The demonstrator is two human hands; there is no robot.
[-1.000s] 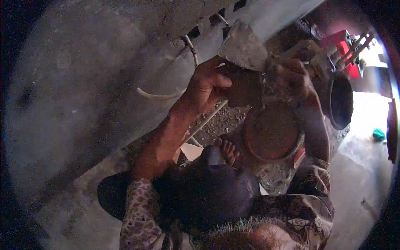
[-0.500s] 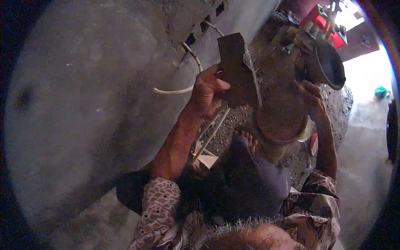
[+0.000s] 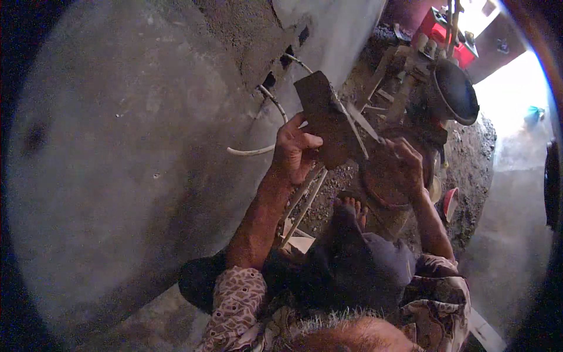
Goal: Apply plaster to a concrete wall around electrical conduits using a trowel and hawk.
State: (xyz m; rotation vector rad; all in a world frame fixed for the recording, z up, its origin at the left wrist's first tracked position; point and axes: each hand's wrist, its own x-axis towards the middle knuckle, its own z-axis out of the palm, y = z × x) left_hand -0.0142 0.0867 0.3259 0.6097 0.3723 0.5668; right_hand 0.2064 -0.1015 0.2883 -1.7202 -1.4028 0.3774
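Observation:
My left hand (image 3: pixel 295 148) grips a dark rectangular board (image 3: pixel 322 108) at its lower left edge, thumb across the near face. The board is tilted and has a pale, rough right edge. In my right hand (image 3: pixel 406 164) is a trowel (image 3: pixel 365 122), its narrow pale blade pointing up and left to that edge. Blade and edge look very close; I cannot tell if they touch. Below my right hand sits a round brown basin (image 3: pixel 392 205), partly covered by the hand. Its contents are too dark to make out.
Bent pale conduits (image 3: pixel 252 151) stick out of the grey wall (image 3: pixel 146 117) on the left. A dark bucket (image 3: pixel 457 88) lies tipped at the upper right, near a red box (image 3: pixel 466 56). A red-and-white bowl (image 3: pixel 450 202) rests on the dirt. My bare foot (image 3: pixel 353 205) is beside the basin.
My right hand has come left and down from near the bucket, and the trowel blade now shows beside the board. The board has tilted a little and sits slightly lower.

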